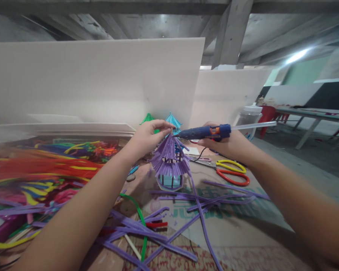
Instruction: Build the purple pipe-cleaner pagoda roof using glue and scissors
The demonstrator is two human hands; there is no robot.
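Observation:
A small two-tiered pavilion point(171, 165) covered in purple pipe cleaners stands upright in the middle of the table. My left hand point(155, 133) pinches the tip of its roof between thumb and fingers. In my right hand point(222, 145) is a blue glue gun point(205, 132), with a clear glue stick out of its back. Its nozzle points left and meets the roof near the peak, close to my left fingertips. One long purple strip point(200, 214) hangs from the roof's right side and runs toward me over the table.
Scissors point(233, 177) with yellow and red handles lie right of the pavilion. Loose purple strips point(155, 235) spread in front. Colourful pipe cleaners point(73, 162) pile up at left. Green point(148, 118) and light blue point(173, 120) roofs stand behind, and a clear jar point(248, 122) at back right.

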